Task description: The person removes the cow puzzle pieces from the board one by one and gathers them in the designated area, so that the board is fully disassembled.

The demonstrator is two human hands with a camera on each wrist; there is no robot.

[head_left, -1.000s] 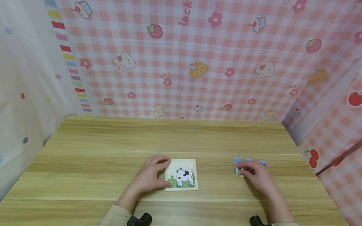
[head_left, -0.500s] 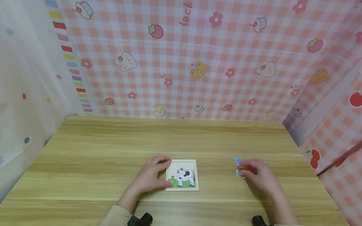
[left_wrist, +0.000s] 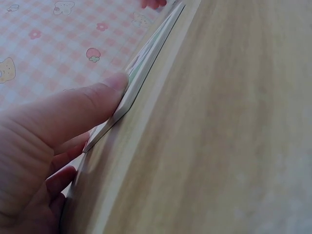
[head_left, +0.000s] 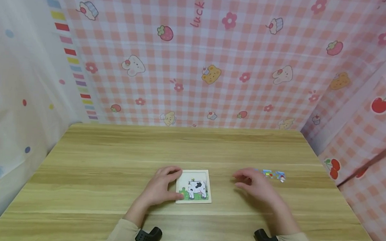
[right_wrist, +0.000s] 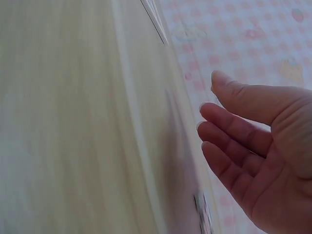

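Note:
A square cow puzzle board (head_left: 194,173) with a pale raised rim lies on the table in the head view. My left hand (head_left: 161,185) holds its left side, index fingertip at the far corner and thumb over the near-left corner. In the left wrist view the thumb (left_wrist: 92,100) lies on the rim, the other fingers partly hidden behind it. To the right of the board, my right hand (head_left: 256,184) is over the table, its fingers loosely bent and thumb apart. Nothing shows between them in the right wrist view. Colourful puzzle pieces (head_left: 280,176) lie just beyond it, partly covered.
The wooden table (head_left: 114,149) reaches back to a pink checked cloth (head_left: 183,51). Cloth also hangs on both sides. A black wrist camera (head_left: 149,236) is strapped at the left sleeve, another black wrist camera (head_left: 268,240) at the right.
My right hand has moved left from over the puzzle pieces toward the board, uncovering the pieces on the right. The left hand and the board have stayed in place.

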